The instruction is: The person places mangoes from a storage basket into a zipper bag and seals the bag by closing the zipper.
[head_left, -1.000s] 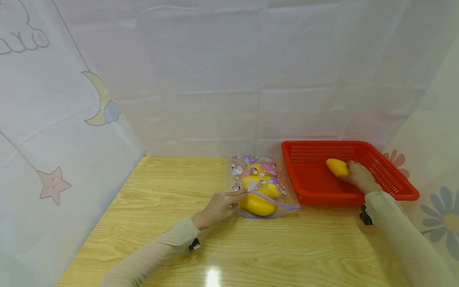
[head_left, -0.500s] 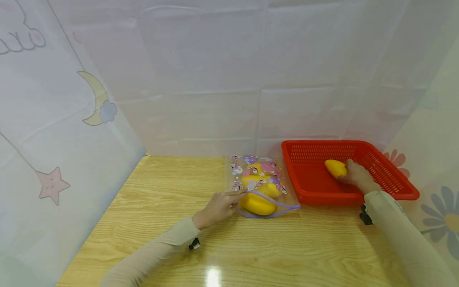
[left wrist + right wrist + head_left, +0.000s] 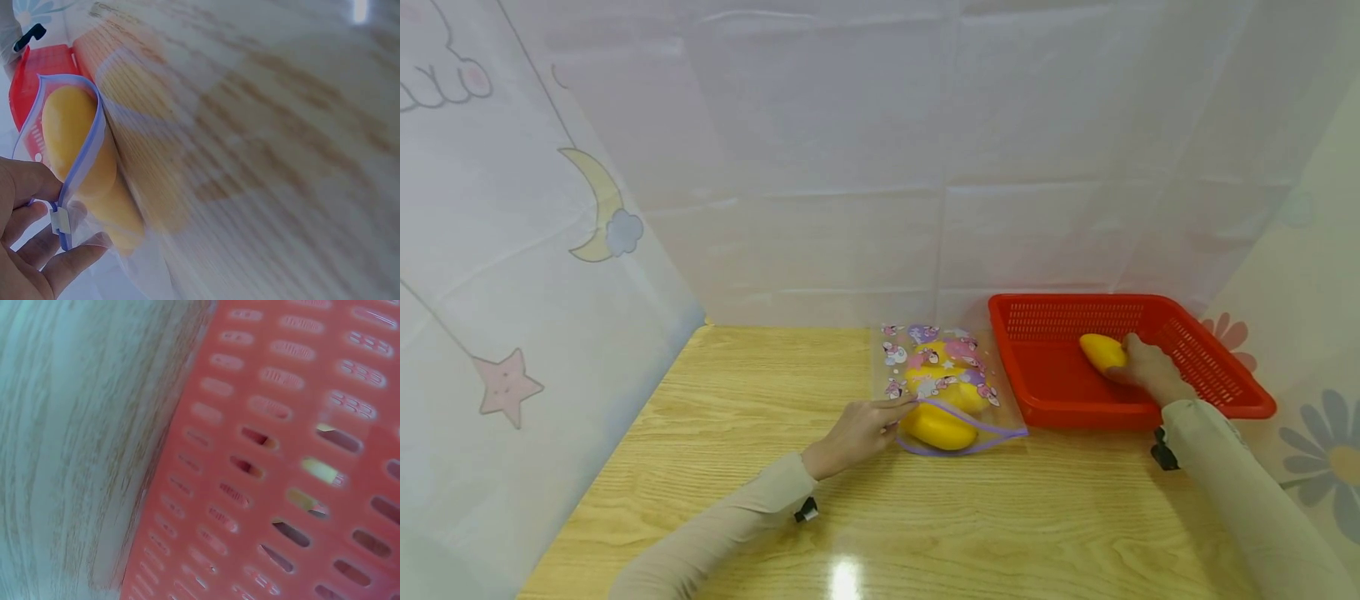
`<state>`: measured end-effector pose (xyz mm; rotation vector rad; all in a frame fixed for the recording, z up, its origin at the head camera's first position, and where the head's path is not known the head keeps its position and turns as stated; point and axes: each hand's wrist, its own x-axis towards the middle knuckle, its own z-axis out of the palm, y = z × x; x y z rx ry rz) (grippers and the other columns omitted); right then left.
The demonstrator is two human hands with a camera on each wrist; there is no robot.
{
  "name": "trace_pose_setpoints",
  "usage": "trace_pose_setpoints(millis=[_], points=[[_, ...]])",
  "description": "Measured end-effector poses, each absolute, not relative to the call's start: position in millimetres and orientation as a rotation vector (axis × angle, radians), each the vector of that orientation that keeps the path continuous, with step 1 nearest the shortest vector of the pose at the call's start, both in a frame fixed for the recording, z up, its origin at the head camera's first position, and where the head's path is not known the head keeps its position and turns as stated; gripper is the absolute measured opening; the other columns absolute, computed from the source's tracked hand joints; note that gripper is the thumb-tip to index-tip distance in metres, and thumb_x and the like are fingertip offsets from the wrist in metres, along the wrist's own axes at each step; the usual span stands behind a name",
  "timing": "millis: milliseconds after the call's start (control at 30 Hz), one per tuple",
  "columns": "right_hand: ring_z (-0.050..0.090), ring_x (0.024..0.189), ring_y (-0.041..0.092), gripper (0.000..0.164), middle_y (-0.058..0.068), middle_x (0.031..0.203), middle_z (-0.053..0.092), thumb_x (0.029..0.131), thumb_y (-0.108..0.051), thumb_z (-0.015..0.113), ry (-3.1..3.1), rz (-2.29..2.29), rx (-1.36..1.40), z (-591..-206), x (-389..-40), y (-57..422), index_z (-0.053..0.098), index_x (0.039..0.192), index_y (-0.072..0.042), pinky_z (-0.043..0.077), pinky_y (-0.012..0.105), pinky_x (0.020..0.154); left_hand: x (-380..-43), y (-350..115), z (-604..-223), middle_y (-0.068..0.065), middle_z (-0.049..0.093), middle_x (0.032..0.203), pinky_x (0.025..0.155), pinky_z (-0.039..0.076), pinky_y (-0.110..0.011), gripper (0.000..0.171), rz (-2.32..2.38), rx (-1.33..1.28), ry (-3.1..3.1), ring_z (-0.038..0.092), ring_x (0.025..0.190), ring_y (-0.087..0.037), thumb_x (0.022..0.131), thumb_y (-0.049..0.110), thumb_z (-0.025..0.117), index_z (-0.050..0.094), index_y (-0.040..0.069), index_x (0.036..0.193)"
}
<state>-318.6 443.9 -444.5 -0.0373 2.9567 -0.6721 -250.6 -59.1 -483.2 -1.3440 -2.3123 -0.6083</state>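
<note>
On the table lies a clear zip bag [image 3: 887, 358] with pink cartoon prints and a purple zip edge, its mouth gaping toward me. Several yellow mangoes [image 3: 940, 428] are inside it. My left hand [image 3: 859, 433] pinches the left end of the bag's mouth. The left wrist view shows the thumb and fingers about the purple edge, beside a small white slider [image 3: 59, 220]. My right hand [image 3: 1150, 371] reaches into the red basket [image 3: 1030, 412] and grips another yellow mango [image 3: 1102, 352]. In the right wrist view the slotted basket wall [image 3: 250, 450] hides most of that hand.
The basket stands at the back right, just beside the bag, with slotted side walls and a raised rim. Pale printed sheets [image 3: 820, 250] rise behind and on both sides of the wooden table [image 3: 760, 358].
The mango under my right hand has shifted very slightly left in the basket. My left hand and the bag have stayed in place.
</note>
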Motion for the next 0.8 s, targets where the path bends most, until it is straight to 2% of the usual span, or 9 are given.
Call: trace_pose_setpoints(millis=[167, 367, 800], points=[[0.052, 0.085, 0.044, 0.076, 0.042, 0.116, 0.047, 0.09, -0.027, 0.071, 2.956, -0.663, -0.036, -444.9, -318.5, 445.1, 0.029, 0.133, 0.019, 0.046, 0.064, 0.08, -250.9, -59.4, -482.9, -0.015, 0.062, 0.13, 0.042, 0.022, -0.007, 0.049, -0.605, -1.345, -2.308, 0.02, 0.045, 0.003, 0.082, -0.009, 0.069, 0.064, 0.002, 0.13], [0.051, 0.085, 0.046, 0.08, 0.043, 0.114, 0.047, 0.088, -0.03, 0.072, 2.98, -0.609, -0.011, -444.1, -317.8, 444.7, 0.031, 0.132, 0.023, 0.045, 0.065, 0.08, -250.0, -59.0, -481.4, -0.014, 0.062, 0.13, 0.043, 0.022, -0.008, 0.048, -0.605, -1.345, -2.313, 0.02, 0.045, 0.002, 0.082, -0.009, 0.069, 0.064, 0.002, 0.13], [0.05, 0.08, 0.041, 0.07, 0.036, 0.103, 0.054, 0.09, -0.032, 0.069, 3.02, -0.52, -0.003, -438.9, -315.4, 442.1, 0.042, 0.125, 0.022, 0.045, 0.055, 0.069, -250.3, -59.2, -482.1, -0.017, 0.062, 0.13, 0.043, 0.024, -0.008, 0.049, -0.625, -1.352, -2.302, 0.022, 0.045, 0.003, 0.082, -0.01, 0.069, 0.064, 0.001, 0.129]])
